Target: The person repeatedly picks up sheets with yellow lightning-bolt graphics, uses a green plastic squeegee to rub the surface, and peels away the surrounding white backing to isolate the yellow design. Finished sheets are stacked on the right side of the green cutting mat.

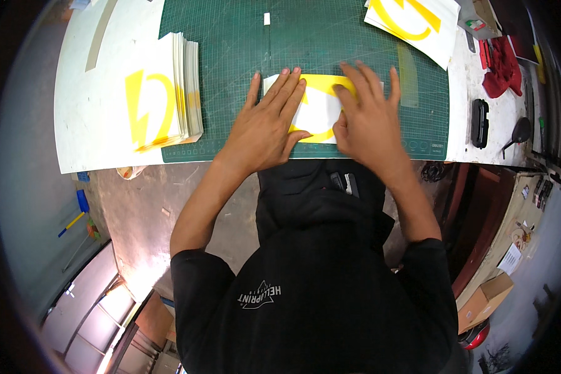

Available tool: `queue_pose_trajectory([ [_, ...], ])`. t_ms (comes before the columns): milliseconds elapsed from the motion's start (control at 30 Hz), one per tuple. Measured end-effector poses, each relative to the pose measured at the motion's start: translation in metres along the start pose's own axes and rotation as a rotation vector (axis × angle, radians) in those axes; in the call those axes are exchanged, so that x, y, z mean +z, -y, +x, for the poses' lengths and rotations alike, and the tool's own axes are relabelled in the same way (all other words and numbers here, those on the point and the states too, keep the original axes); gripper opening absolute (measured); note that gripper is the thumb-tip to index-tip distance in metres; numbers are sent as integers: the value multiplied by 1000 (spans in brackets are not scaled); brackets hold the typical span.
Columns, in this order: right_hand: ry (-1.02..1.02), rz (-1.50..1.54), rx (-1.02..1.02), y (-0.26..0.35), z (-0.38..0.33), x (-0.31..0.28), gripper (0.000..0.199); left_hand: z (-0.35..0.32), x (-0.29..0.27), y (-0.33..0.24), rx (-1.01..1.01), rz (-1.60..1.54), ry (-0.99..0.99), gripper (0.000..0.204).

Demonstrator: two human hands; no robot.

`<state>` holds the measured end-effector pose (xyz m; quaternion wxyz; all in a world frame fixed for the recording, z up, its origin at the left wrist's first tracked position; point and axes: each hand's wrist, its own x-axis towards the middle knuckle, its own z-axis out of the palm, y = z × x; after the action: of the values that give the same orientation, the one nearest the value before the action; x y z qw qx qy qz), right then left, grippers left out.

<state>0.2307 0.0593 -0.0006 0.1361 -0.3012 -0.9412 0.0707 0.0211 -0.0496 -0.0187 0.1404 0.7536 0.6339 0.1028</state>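
Green gridded cutting mat [230, 62] covers much of the table [497, 118], with concrete floor [143, 218] below its near edge. Close to that edge a white sheet with a yellow design [321, 115] lies flat on the mat, directly under my fingers. My left fingers [274, 93] are spread flat over its left part, tips pointing away from me, the thumb wide of the rest near the lower edge. My right fingers [373, 81] are over its right part, index bent inward and thumb lower down; they are blurred, so I cannot tell whether they pinch anything. Between my two hands the middle of the sheet shows, while my own fingers hide much of both ends.

Well to my left stands a thick stack of similar sheets [159, 109], overlapping the mat's edge; more printed sheets [411, 25] lie at the far right corner. A yellowish strip [407, 78] is on the mat just beyond my right fingers. Farther right are a black case [480, 123] and a crumpled red cloth [503, 75]

An open box [483, 17] sits at the far right, a small green-and-red item [475, 25] at it, whether inside I cannot tell; a cardboard box [487, 298] stands lower right, its contents hidden
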Motion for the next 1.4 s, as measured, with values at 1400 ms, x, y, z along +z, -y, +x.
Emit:
queue_pose_trajectory([
  [1400,-398,47,234,-20,-102,17,30,-12,32,-24,-112,62,-105,80],
])
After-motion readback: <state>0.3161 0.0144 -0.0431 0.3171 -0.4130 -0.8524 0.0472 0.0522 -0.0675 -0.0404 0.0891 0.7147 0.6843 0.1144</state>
